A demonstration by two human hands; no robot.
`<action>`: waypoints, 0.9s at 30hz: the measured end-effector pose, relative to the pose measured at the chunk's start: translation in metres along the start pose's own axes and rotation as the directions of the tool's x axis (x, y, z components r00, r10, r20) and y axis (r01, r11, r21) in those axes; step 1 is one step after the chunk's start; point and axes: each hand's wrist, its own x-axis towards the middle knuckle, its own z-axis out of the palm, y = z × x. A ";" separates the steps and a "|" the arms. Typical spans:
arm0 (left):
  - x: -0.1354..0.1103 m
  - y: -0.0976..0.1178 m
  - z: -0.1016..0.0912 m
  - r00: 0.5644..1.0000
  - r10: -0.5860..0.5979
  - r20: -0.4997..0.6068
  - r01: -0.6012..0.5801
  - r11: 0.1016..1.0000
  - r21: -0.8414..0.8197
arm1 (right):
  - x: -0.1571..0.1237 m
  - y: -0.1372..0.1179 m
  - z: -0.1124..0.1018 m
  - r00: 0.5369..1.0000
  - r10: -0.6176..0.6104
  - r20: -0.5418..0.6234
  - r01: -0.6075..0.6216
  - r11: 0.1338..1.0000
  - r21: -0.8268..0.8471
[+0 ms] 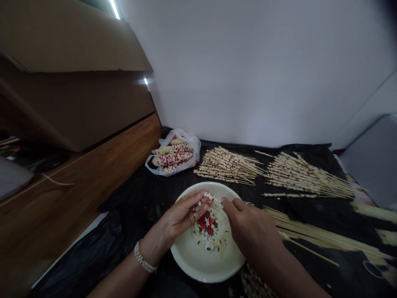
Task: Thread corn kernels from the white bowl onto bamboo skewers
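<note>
Between my hands runs a thin wooden skewer with pale corn kernels (211, 198) threaded at its tip. My right hand (248, 217) is closed around the skewer, and the bare stick (310, 249) sticks out behind it to the right. My left hand (187, 209) is cupped with its fingers bent at the tip end, pinching kernels; a few more seem to lie against its fingers. Both hands are over a white basin (206, 271). Loose cream and dark-red kernels (214, 244) lie on its bottom, around a red and green printed pattern.
A plastic bag (195, 145) holds speckled corn cobs (173, 158). Kernel-covered skewers lie in two piles (229, 163) (294, 176). Bare skewers (322, 231) are spread at the right, by stripped cobs (375, 212). More kernels (256, 283) lie below the basin. A cardboard box (74, 103) stands left.
</note>
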 end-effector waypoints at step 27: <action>0.002 0.010 0.004 0.980 0.017 -0.196 -0.090 0.926 -0.368 | -0.009 0.085 -0.039 0.941 0.152 0.303 -0.193 0.975 0.108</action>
